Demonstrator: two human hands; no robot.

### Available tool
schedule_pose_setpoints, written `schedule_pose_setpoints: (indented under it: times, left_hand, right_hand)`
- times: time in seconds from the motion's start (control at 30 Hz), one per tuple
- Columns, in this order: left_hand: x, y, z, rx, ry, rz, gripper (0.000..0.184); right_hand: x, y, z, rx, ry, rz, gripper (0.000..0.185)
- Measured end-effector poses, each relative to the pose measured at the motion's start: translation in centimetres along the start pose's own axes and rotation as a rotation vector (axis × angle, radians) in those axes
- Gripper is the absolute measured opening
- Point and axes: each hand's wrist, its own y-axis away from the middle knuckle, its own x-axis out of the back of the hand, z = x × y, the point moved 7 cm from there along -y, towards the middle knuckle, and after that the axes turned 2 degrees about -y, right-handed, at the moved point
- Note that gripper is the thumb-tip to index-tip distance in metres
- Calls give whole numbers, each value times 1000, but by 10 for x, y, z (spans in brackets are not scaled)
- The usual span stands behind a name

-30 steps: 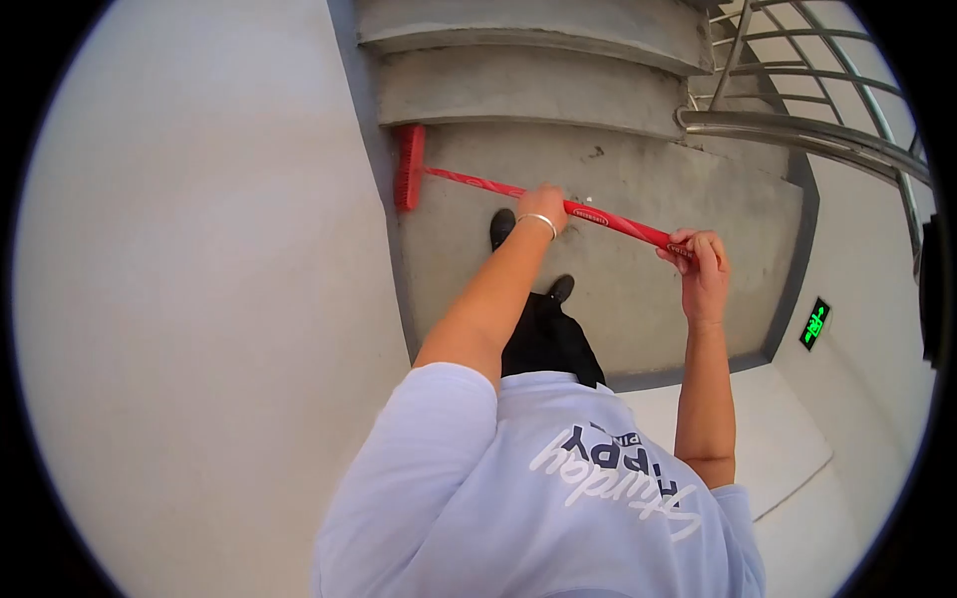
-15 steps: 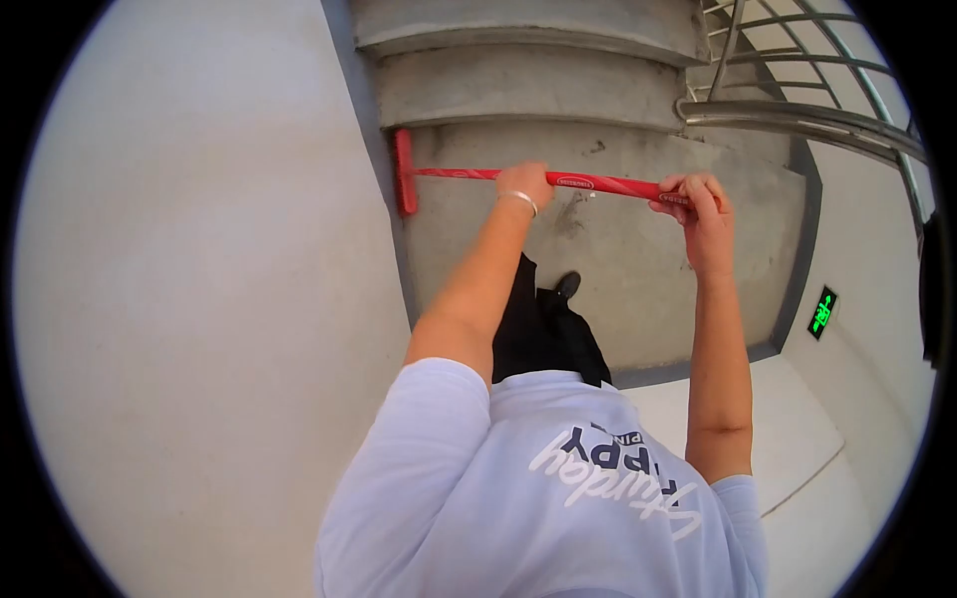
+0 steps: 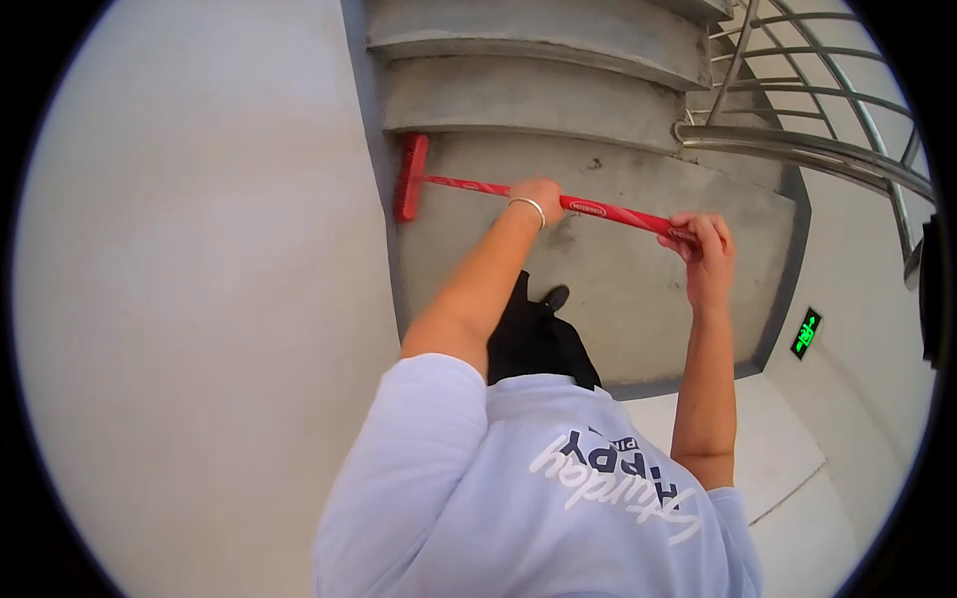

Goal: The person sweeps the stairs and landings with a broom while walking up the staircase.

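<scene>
A red broom (image 3: 623,212) lies across the view, its long handle sloping slightly down to the right. Its bristled head (image 3: 412,179) is at the left, on the floor by the wall corner and just below the lowest visible step. My left hand (image 3: 536,198), with a bracelet at the wrist, is closed around the middle of the handle. Near the handle's right end, the fingers of my right hand (image 3: 706,242) are wrapped around it, covering the tip.
Concrete steps (image 3: 538,92) rise ahead, with a metal railing (image 3: 788,143) on their right. A pale wall (image 3: 209,279) stands close on the left. A green exit sign (image 3: 806,334) is on the right wall. My dark shoe (image 3: 556,297) is on the landing floor (image 3: 638,329).
The handle's right end has dropped lower in view with my right hand, so the broom slants more. The broom head has tilted a little. The whole view has shifted slightly.
</scene>
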Motion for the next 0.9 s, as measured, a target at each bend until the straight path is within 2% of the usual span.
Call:
schedule_pose_setpoints:
  times: [0.1, 0.17, 0.2, 0.27, 0.4, 0.47, 0.53, 0.63, 0.7, 0.73, 0.83, 0.9]
  left_hand:
    - [-7, 26, 19, -105, -137, -107, 23]
    - [-2, 46, 17, -40, -77, 96, 24]
    - [-7, 42, 14, -48, -80, 89, 24]
    - [-15, 15, -7, 78, -23, 143, 26]
    - [-10, -30, -14, 78, 27, 134, 27]
    - [-10, -29, 6, -68, -103, -15, 26]
    - [-18, -4, 23, -123, -106, -77, 25]
    - [-43, 40, 33, -179, -100, -69, 23]
    - [-40, 65, 35, -200, -31, 98, 19]
    - [-39, 60, 38, -208, -35, 97, 19]
    - [-45, 45, 11, -36, -46, 106, 17]
    - [-50, 24, 3, -48, -67, 86, 19]
  right_hand:
    - [27, 28, -8, 37, 26, -46, 17]
    - [24, 34, -6, 47, 22, -69, 18]
    - [23, 37, -6, 58, 24, -99, 19]
    - [15, 9, 7, 38, 29, -77, 20]
    - [-6, -27, 4, -17, 13, -2, 20]
    - [5, -16, 2, -24, 5, 25, 21]
    - [26, 18, -2, -6, 59, 114, 20]
    - [35, 75, -11, 63, 98, 109, 18]
    - [30, 95, -17, 149, 122, -46, 16]
    - [36, 89, -16, 153, 121, -37, 16]
    - [44, 62, 21, 48, 119, 7, 14]
    - [33, 49, 45, 4, -48, 29, 13]
